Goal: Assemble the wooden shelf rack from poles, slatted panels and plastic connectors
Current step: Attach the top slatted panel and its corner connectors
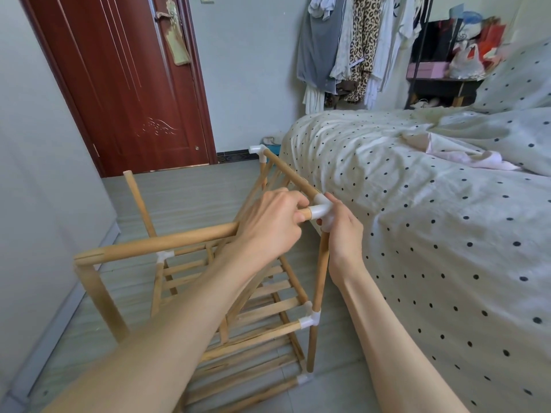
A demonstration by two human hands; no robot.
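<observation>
On the floor beside the bed [402, 204], the shelf rack [238, 308] stands partly built, lower slatted panels fitted. My left hand [268, 228] grips a pole [167, 241]; my right hand [343, 231] clamps the corner connector [322, 211]. Judged: top frame remains

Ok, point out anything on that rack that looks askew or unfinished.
One pole at the far left leans, its top end bare with no connector. The rest looks mid-assembly: left hand holds a pole entering the connector gripped by the right hand.
</observation>
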